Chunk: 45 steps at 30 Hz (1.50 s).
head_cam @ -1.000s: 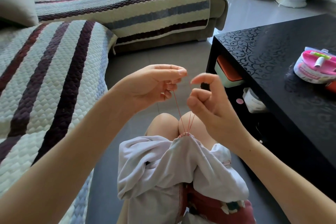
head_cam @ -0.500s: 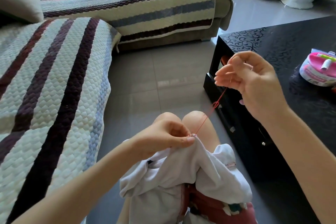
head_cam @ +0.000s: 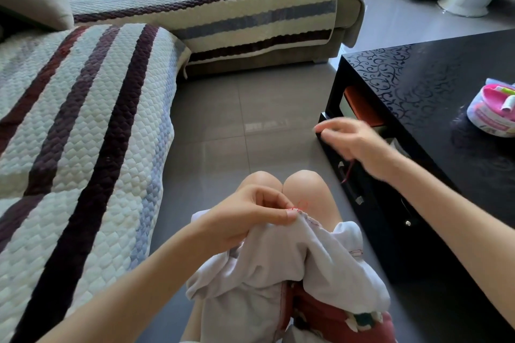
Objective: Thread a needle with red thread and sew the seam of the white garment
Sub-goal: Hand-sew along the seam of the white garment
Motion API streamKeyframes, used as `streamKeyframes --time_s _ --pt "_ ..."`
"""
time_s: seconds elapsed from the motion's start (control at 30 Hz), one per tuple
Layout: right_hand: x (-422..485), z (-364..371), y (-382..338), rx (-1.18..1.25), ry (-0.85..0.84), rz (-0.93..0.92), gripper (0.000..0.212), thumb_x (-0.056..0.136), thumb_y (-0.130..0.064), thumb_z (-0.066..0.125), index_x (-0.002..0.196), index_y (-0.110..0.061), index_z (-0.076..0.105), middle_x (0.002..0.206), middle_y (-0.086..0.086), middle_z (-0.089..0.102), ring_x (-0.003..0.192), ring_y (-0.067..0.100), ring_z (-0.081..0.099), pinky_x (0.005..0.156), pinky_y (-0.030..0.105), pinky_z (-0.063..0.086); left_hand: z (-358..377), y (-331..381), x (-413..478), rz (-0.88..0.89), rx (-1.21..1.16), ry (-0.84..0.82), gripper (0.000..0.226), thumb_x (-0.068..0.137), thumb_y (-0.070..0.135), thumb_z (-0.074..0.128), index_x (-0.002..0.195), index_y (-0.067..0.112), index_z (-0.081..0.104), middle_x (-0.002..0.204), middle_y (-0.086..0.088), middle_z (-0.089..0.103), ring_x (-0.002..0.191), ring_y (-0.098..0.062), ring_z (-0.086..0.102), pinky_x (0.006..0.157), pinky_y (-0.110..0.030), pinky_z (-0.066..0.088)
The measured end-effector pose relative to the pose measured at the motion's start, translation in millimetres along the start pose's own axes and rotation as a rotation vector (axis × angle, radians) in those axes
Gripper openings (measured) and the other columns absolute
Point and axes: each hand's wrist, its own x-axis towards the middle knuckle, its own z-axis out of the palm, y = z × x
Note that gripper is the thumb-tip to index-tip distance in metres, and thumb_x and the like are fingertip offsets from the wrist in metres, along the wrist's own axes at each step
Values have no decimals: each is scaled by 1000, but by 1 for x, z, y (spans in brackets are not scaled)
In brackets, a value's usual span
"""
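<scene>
The white garment [head_cam: 278, 267] lies bunched on my lap. My left hand [head_cam: 250, 220] pinches its seam edge just below my knees, where short red stitches [head_cam: 300, 206] show. My right hand [head_cam: 359, 145] is up and to the right, blurred, in front of the black table's corner with its fingers curled. A short piece of red thread [head_cam: 347, 172] hangs from under that hand. I see no taut thread between the hand and the seam. The needle is not visible.
A black coffee table [head_cam: 446, 97] stands close on the right, with a pink and white sewing kit [head_cam: 493, 114] on it. A striped quilted sofa [head_cam: 83, 120] fills the left and back. Grey floor tiles [head_cam: 237, 125] lie ahead of my knees.
My left hand dropped from the thread to pinch the seam. My right hand pulled the thread up to the right, then swung lower; the taut line to the seam is gone.
</scene>
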Motion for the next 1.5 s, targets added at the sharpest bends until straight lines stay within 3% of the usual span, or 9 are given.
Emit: streamKeyframes --time_s 0.13,0.2,0.37,0.6,0.73,0.9,1.13,1.27,1.5 --pt "-54 34 -12 100 -658 -22 31 91 -32 57 117 -17 67 73 14 57 62 13 44 52 20 28 -1 1 -1 4 3 -17 5 75 8 77 75 7 72 73 -2 68 69 -7 64 69 -17 51" --pt "-66 35 -14 147 -741 -18 28 97 -18 53 120 -6 64 67 -1 61 60 3 48 53 15 31 -1 0 -3 5 6 -32 5 75 5 76 74 7 71 71 -1 67 68 -6 63 69 -16 51" --pt "-76 33 -10 115 -699 13 23 83 -40 69 90 -19 75 70 2 55 67 14 45 60 23 31 1 -1 -5 -11 24 -40 3 71 9 74 72 11 74 71 -1 68 69 -7 63 70 -16 51" --pt "-80 22 -15 191 -582 -88 16 80 -31 71 79 -15 74 70 -1 66 68 7 58 65 18 46 0 1 -5 -25 31 -39 6 68 6 77 71 8 73 70 -3 66 67 -7 61 67 -15 50" --pt "-77 13 -19 202 -420 -126 31 68 -44 79 74 -14 73 60 4 53 56 14 41 51 21 31 1 1 -4 -31 82 -45 6 69 7 79 71 10 73 69 -3 64 66 -7 58 67 -14 48" --pt "-72 4 -33 359 -317 -104 12 76 -15 67 64 -14 71 48 0 39 49 13 26 50 29 16 4 0 -1 -29 133 -21 13 74 2 77 67 12 73 68 -3 61 63 -6 55 64 -12 45" --pt "-70 13 -32 219 -126 -73 10 84 -3 66 75 -5 65 48 -5 47 44 7 36 47 19 32 6 4 -2 -26 110 8 15 73 -3 77 65 8 69 61 2 64 57 -3 57 59 -12 45" --pt "-84 31 -20 17 -206 -139 29 90 -37 51 110 -16 52 59 -3 46 59 15 43 56 31 35 4 4 -3 -48 103 0 15 75 -5 74 67 6 68 60 3 63 57 -3 58 58 -11 45" --pt "-107 49 -6 -95 -173 -364 16 90 -2 52 83 -15 56 74 -27 56 67 -2 55 63 7 38 0 -2 0 -68 44 5 3 67 9 73 66 11 72 65 -2 66 62 -8 62 62 -15 48"
